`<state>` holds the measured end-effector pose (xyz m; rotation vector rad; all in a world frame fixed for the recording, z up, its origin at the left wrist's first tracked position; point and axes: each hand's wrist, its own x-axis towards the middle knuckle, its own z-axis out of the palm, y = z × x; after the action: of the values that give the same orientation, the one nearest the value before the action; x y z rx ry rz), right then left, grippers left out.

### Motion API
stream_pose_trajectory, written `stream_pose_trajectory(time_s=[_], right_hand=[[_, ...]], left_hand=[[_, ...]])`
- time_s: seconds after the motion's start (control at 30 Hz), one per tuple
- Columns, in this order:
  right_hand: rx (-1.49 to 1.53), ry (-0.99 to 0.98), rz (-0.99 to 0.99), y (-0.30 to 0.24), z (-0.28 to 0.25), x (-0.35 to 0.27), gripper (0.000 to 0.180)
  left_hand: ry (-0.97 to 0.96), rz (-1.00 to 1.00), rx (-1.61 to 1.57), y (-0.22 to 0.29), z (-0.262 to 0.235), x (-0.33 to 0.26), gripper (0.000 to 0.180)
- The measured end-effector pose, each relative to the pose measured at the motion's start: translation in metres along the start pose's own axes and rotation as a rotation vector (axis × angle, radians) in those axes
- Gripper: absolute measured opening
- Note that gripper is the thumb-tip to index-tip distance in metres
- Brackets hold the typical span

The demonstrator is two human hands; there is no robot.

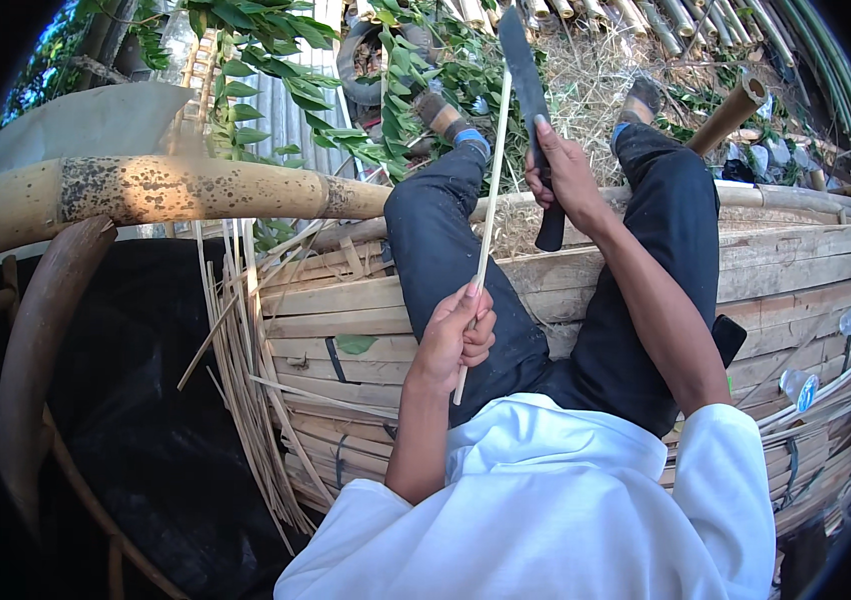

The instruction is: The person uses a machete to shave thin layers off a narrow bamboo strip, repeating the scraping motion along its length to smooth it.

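The left hand [456, 335] is closed in a fist around a slender pale bamboo strip [493, 190] near its lower end, the strip rising steeply above the left thigh. The right hand [568, 178] grips a dark machete [533, 100] by its handle, blade upward beside the strip's upper end; contact cannot be determined. Further thin strips [249, 400] lie bunched left of the slatted bamboo platform [346, 325].
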<state>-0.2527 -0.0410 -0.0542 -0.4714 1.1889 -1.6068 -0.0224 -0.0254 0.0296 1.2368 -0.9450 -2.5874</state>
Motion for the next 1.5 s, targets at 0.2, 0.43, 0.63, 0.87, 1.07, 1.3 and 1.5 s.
stream_pose_trajectory(time_s=[0.2,0.43,0.63,0.87,1.07,1.3,1.5], right_hand=[[-0.123,-0.25,0.153,-0.001,-0.006,-0.003,0.054],[-0.184,-0.366,0.185,0.015,-0.004,-0.007,0.053],[-0.13,-0.428,0.142,0.017,-0.001,-0.003,0.054],[0.022,-0.154,0.06,0.001,-0.007,0.006,0.056],[0.007,-0.158,0.111,-0.007,-0.011,0.002,0.054],[-0.103,-0.351,0.174,0.002,-0.008,-0.001,0.053],[-0.211,-0.4,0.199,0.013,0.004,-0.01,0.055]], left_hand=[[0.085,0.072,-0.059,-0.001,-0.01,-0.002,0.034],[0.09,0.082,-0.087,-0.001,-0.014,-0.001,0.032],[0.047,0.047,-0.041,0.001,-0.006,0.001,0.033],[-0.017,0.008,0.037,0.001,-0.001,-0.002,0.033],[0.062,0.026,0.058,0.006,-0.007,-0.003,0.033],[0.077,0.016,0.011,-0.001,-0.009,-0.001,0.032],[0.083,0.039,-0.042,0.0,-0.001,0.005,0.033]])
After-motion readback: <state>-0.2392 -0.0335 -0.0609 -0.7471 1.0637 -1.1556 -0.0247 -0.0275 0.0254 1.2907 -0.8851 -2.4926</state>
